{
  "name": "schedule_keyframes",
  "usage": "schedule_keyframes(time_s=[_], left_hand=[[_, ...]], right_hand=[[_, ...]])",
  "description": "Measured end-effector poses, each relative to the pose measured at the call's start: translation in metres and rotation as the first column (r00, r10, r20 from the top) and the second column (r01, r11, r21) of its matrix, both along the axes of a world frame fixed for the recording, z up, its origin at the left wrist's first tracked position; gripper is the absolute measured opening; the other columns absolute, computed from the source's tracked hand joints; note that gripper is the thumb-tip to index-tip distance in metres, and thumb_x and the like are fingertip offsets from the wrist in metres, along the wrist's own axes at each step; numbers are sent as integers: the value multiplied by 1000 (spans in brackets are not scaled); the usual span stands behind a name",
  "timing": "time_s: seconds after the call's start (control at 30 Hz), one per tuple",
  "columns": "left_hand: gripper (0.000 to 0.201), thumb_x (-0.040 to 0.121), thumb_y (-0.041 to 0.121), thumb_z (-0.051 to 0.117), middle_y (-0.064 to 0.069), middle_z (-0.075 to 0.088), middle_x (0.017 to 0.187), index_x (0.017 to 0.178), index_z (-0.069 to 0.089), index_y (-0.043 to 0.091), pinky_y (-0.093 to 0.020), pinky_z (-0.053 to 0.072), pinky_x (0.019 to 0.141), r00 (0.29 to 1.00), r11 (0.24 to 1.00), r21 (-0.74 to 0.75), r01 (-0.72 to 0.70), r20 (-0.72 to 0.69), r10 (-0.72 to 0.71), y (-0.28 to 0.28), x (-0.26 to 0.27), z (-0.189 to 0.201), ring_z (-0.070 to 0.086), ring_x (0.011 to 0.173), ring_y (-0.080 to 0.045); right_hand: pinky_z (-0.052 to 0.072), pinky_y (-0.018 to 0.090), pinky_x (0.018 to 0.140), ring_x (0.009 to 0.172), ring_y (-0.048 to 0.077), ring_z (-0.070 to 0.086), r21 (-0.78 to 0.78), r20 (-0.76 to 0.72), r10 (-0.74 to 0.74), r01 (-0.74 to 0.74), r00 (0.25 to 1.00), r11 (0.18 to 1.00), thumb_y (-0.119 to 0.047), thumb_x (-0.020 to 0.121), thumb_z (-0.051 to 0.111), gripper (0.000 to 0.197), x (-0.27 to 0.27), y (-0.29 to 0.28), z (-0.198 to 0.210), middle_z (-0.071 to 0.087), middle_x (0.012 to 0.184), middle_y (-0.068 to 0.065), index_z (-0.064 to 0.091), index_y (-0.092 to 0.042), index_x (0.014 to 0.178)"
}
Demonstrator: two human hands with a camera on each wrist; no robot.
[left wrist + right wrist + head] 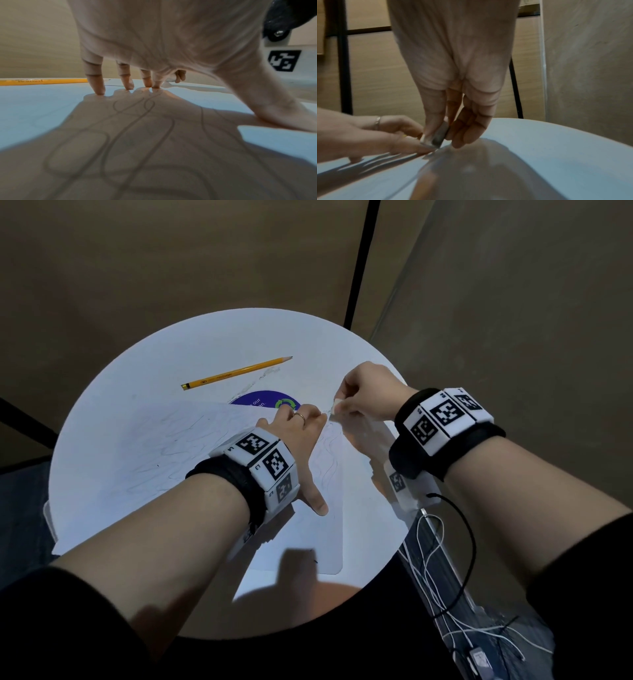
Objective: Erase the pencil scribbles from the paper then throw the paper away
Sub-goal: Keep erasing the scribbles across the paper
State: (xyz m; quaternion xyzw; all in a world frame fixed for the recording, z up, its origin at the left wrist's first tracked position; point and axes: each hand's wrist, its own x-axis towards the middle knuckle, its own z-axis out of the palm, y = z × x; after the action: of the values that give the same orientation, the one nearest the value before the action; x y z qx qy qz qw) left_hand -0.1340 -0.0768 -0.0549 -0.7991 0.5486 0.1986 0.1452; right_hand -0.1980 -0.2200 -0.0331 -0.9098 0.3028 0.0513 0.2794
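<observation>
A: The paper lies flat on the round surface, centre-left of the frame. It looks thin, light and floppy, likely to buckle or tear under rubbing.

B: So the left hand presses it down, fingers straight and spread. The right hand is the closed grip, pinching the eraser at the sheet's upper right corner, just beside the left fingertips.

A: Scribbles remain under the palm.
</observation>
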Motion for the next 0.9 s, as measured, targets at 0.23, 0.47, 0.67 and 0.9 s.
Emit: schedule_keyframes(time_s=[0.23,0.47,0.67,0.9], left_hand=[[137,48,75,72,4,1,154,149,-2,21,-52,30,104,1000,1000,28,3,2,-3,-1,0,0,7,141,-29],[137,49,75,71,4,-2,155,150,-5,20,-51,28,106,1000,1000,27,6,1,-6,-1,0,0,6,141,-29],[137,52,75,71,3,-3,156,150,-5,16,-49,29,106,1000,999,36,-4,-1,4,2,-2,1,6,142,-26],[137,54,75,69,3,-6,157,150,-9,13,-47,24,110,1000,999,47,-7,-17,7,5,-3,3,2,144,-25]], right_hand=[[39,18,59,83,13,52,-74,-40,64,-67,997,995,-9,84,63,16,0,6,-8,67,95,7,69,1,95],[41,17,60,80,14,54,5,-23,53,-52,998,999,-10,81,68,13,-2,5,-5,65,87,6,68,0,89],[44,24,71,92,21,60,-103,-24,44,-47,999,994,-10,84,64,16,1,6,-7,69,100,11,69,2,94],[42,25,70,83,17,54,-54,-56,87,-90,995,994,-11,83,65,17,4,15,-10,68,99,13,67,1,95]])
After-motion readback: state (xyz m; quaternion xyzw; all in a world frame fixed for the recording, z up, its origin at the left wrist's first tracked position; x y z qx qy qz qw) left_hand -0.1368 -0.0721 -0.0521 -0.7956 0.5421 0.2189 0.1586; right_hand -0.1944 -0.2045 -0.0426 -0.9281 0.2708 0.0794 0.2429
